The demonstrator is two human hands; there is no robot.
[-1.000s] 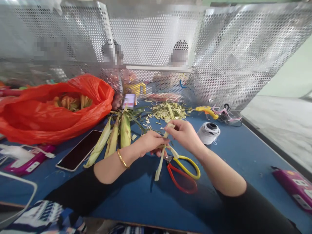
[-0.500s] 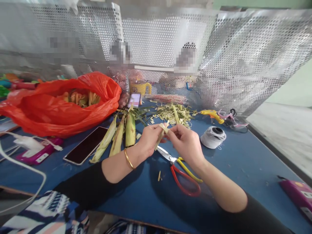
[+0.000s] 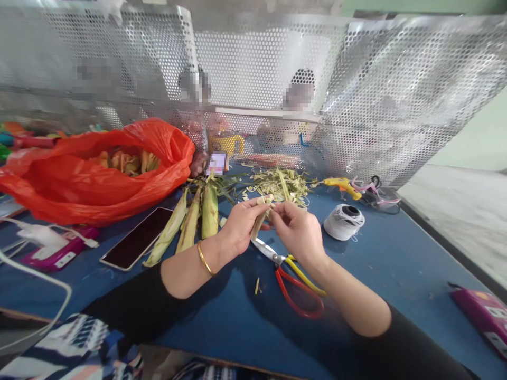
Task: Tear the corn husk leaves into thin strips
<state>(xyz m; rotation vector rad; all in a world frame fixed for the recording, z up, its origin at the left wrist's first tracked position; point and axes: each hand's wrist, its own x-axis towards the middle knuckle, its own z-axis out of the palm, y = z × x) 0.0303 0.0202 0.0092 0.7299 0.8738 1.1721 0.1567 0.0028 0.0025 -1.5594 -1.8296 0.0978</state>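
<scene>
Head view: nearest on the blue table [image 3: 206, 322] lies a small pale splinter [image 3: 257, 286], and beside it the scissors [image 3: 301, 295], their red and yellow handles spread toward the person and the blade tips running under the hands. They are in neither hand.

Just beyond, the work is between the fingertips. The left hand [image 3: 237, 224] pinches a pale husk strip [image 3: 258, 226] between thumb and fingers; the right hand [image 3: 299, 227] has its thumb and fingers drawn close together at the strip's upper end. The strip is already separate and bent over at the top, while a loose tail hangs below, so the folding looks partly done. Whether a knot is made is too small to tell.

To the right stands a spool of white thread [image 3: 344, 221], apart from the hands. To the left, three corn ears [image 3: 209, 211] lie with their husks on, seemingly untouched material. Farther back, a heap of shredded husk [image 3: 277, 182] suggests much cutting is done, and a red bag [image 3: 119, 203] holds a bunch of husk-coloured pieces [image 3: 130, 162], perhaps finished ones; I cannot tell. Behind runs a perforated sheet [image 3: 257, 63].
</scene>
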